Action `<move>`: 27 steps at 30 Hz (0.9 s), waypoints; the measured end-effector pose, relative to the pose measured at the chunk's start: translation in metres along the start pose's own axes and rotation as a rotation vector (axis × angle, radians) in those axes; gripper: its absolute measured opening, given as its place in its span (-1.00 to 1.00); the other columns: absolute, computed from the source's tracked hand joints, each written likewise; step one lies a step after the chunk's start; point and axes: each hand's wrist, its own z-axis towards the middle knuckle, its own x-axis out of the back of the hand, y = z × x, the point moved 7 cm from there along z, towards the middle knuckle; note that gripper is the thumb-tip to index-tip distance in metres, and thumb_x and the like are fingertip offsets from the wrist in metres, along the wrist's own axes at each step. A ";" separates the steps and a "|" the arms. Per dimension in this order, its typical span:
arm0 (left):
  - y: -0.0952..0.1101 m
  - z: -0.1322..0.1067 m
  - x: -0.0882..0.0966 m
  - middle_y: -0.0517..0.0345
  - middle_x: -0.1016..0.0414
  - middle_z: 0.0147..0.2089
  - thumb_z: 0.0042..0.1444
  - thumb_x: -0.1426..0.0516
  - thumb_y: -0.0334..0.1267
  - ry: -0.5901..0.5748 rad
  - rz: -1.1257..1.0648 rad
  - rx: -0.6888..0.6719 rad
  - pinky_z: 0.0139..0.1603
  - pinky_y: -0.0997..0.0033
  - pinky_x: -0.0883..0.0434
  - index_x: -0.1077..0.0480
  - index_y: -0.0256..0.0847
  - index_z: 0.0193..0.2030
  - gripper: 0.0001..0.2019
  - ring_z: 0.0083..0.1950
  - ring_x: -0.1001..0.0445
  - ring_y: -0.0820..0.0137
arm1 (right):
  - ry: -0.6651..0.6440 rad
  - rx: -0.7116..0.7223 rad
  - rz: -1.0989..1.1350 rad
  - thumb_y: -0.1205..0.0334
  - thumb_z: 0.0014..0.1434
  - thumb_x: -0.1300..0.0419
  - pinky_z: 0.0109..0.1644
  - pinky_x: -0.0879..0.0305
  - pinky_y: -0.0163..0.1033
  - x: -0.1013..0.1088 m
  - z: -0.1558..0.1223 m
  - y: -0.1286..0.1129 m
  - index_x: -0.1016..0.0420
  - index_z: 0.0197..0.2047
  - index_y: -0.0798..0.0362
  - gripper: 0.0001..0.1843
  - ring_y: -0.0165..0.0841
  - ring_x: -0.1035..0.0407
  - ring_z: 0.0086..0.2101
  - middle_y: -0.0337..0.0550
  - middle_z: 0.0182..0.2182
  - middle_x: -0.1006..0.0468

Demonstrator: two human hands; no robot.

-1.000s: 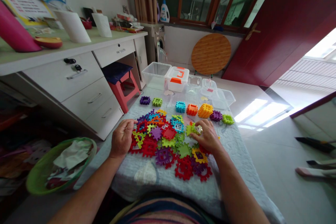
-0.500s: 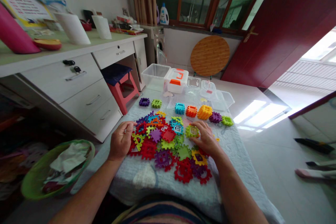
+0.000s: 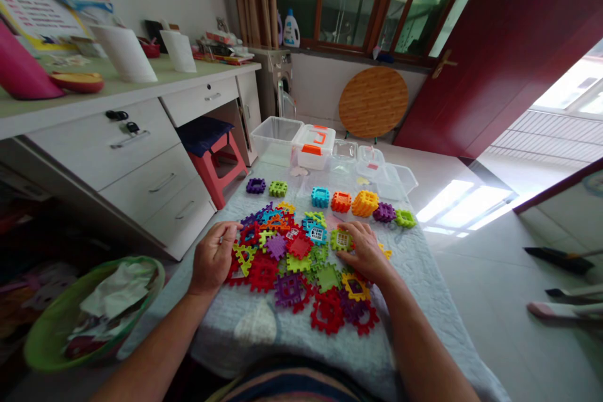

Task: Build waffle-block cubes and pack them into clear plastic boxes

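My left hand (image 3: 213,257) is curled closed at the left edge of a heap of plastic interlocking tiles; anything inside its fingers is hidden. Close to it lie a yellow-green triangular tile (image 3: 244,257) and a red tile (image 3: 262,272). My right hand (image 3: 363,251) reaches over the heap's right side, thumb and fingertips at opposite edges of a green window tile (image 3: 340,240). Left of that tile are a blue window tile (image 3: 317,232) and a plain red tile (image 3: 299,246). Below it lie a green tile (image 3: 328,277) and a yellow frame tile (image 3: 355,287).
Behind the heap stands a row of tile stacks: purple (image 3: 255,186), green (image 3: 277,188), blue (image 3: 320,196), orange (image 3: 341,201) and yellow (image 3: 365,203) among them. Farther back are clear plastic boxes, one lidded box (image 3: 315,147) with orange latches. A green basket (image 3: 35,342) stands at left.
The whole view has shifted slightly, with objects a little farther left. Both hands keep nearly the same places at the heap, and the tile stacks stay as they were.
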 end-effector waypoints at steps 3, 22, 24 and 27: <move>0.000 0.001 -0.001 0.06 -0.54 -0.14 0.28 0.04 -0.09 -0.002 0.004 -0.002 0.00 0.40 -0.38 -0.49 -0.25 -0.16 -0.65 -0.09 -0.48 0.32 | -0.011 0.004 0.015 0.21 0.03 -0.28 0.12 -0.13 0.02 0.001 0.000 -0.002 -0.31 0.15 0.01 -0.41 -0.10 -0.20 0.04 -0.04 0.07 -0.41; -0.002 0.000 -0.001 0.07 -0.53 -0.17 0.25 0.02 -0.03 -0.019 -0.023 0.010 -0.01 0.39 -0.38 -0.48 -0.22 -0.20 -0.65 -0.09 -0.49 0.29 | -0.075 -0.071 -0.112 0.18 -0.06 -0.29 0.09 -0.09 -0.05 0.000 0.009 -0.004 -0.41 0.03 0.00 -0.48 -0.14 -0.17 -0.02 -0.07 -0.04 -0.39; -0.002 0.000 -0.001 0.07 -0.54 -0.18 0.25 0.02 -0.02 -0.018 -0.019 0.013 0.00 0.38 -0.39 -0.47 -0.21 -0.22 -0.65 -0.08 -0.49 0.28 | -0.065 -0.064 -0.107 0.19 -0.07 -0.29 0.09 -0.09 -0.05 0.001 0.010 -0.006 -0.41 -0.01 0.02 -0.50 -0.15 -0.17 -0.03 -0.08 -0.07 -0.39; -0.002 0.001 -0.001 0.07 -0.55 -0.18 0.23 0.02 -0.01 -0.019 -0.013 0.016 0.01 0.37 -0.39 -0.47 -0.20 -0.23 -0.65 -0.07 -0.49 0.26 | -0.031 -0.042 -0.087 0.22 -0.08 -0.28 0.09 -0.11 -0.07 0.006 0.009 -0.010 -0.41 -0.03 0.02 -0.52 -0.16 -0.18 -0.04 -0.09 -0.09 -0.39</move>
